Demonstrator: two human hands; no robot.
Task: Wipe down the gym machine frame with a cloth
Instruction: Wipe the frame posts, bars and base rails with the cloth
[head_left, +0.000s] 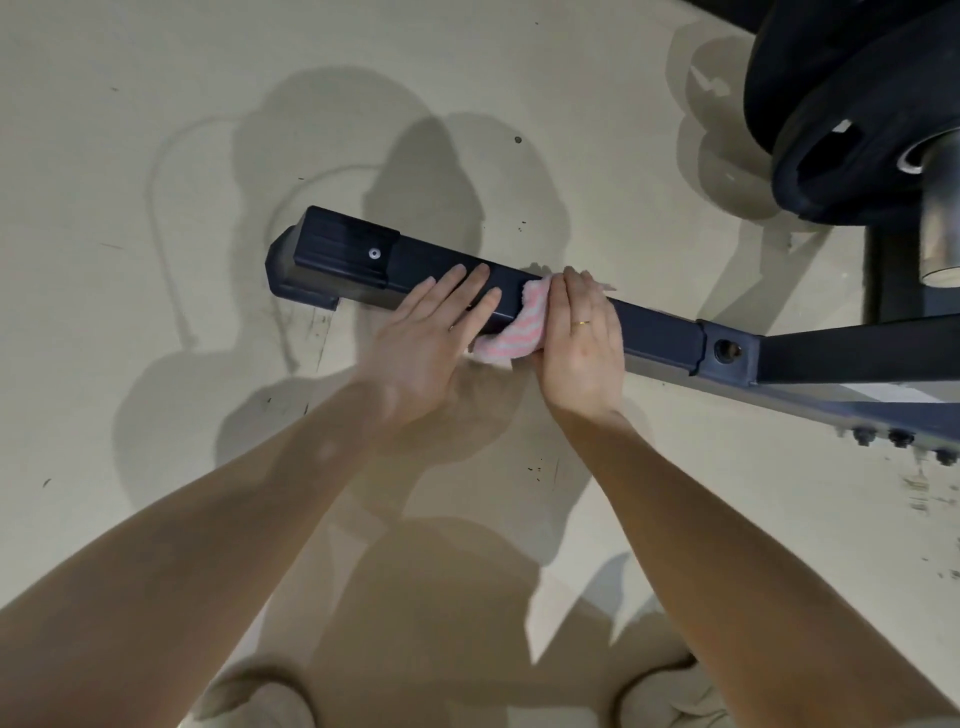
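Pale concrete floor (156, 130). Black square-tube frame bar (654, 330), long axis left-right; pink-white striped cloth (511, 338) pressed under right hand (582, 338), fingers curled over it; left hand (431, 332) laid flat, fingers straight, just beside.

Floor (130, 130): pale beige, smooth, flecked with small dark scuffs and specks; faint curved marks at left. Light: from above, casting several overlapping soft grey shadows across the floor. Upper right corner: black weight plates (831, 104) on a metal sleeve (940, 228). Right edge: bolts (898, 437) low on the floor.
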